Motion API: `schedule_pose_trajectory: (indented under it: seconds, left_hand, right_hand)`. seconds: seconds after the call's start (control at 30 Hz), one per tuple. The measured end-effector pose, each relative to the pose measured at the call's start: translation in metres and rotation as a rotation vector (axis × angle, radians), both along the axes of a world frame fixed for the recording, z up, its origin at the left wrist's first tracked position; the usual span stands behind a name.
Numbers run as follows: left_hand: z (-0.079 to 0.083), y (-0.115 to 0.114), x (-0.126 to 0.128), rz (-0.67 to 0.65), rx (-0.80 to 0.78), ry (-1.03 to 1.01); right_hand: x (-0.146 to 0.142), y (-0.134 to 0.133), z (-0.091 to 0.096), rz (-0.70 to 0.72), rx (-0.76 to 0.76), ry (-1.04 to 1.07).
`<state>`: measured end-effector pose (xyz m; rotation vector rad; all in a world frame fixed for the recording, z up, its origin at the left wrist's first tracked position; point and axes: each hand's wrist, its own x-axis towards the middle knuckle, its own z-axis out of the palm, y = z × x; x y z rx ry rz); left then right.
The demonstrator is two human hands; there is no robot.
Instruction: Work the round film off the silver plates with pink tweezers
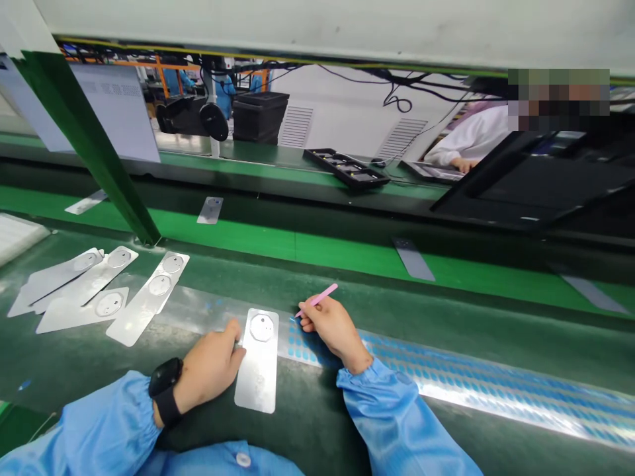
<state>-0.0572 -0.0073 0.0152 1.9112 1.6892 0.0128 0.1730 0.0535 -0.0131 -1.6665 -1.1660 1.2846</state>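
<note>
In front of me a silvery rectangular metal plate (pixel 256 377) with a round white disc (pixel 261 327) near its top lies on the green bench. My left hand (pixel 211 363), with a black watch on the wrist, holds its left edge between curled fingers and thumb. Pink tweezers (pixel 320 299) are pinched in my right hand (pixel 335 327), tip pointing down-left. The tip is over the near end of a clear strip with rows of blue round stickers (pixel 397 357). Whether a sticker is in the tip is too small to tell.
Several similar plates (pixel 143 301) overlap at the left. More plates (pixel 414 259) lie on the bright green belt (pixel 258 244) beyond. A slanted green post (pixel 94 145) rises at the left. Past the belt are a black tray (pixel 347 168), a dark monitor (pixel 546 178) and a person in white (pixel 476 135).
</note>
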Motion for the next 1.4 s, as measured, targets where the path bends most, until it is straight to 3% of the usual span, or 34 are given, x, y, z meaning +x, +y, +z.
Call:
schedule_pose_trajectory:
  seconds: [0.13,0.23,0.33,0.53,0.7,0.97,1.4]
  left_hand:
    - [0.001,0.018,0.004,-0.092,0.133,-0.007]
    - [-0.008,0.035,0.009,-0.225,0.275,-0.110]
    - [-0.019,0.043,0.014,-0.307,0.288,-0.135]
    - [-0.028,0.038,0.018,-0.334,0.290,-0.158]
    - [-0.031,0.037,0.019,-0.349,0.308,-0.179]
    - [-0.028,0.035,0.019,-0.368,0.290,-0.197]
    - [-0.030,0.035,0.018,-0.404,0.293,-0.180]
  right_hand:
    - [-0.002,0.000,0.001,-0.016,-0.001,0.034]
    - [-0.003,-0.001,0.002,-0.051,0.000,0.113]
    - [-0.001,0.000,0.003,-0.082,-0.013,0.202]
    - [0.003,-0.006,0.011,-0.084,0.007,0.203]
    - [-0.013,-0.020,0.017,-0.003,0.027,0.127]
    - [-0.030,-0.017,0.005,0.133,-0.084,0.034]
    - [-0.028,-0.014,0.003,0.169,-0.112,0.008]
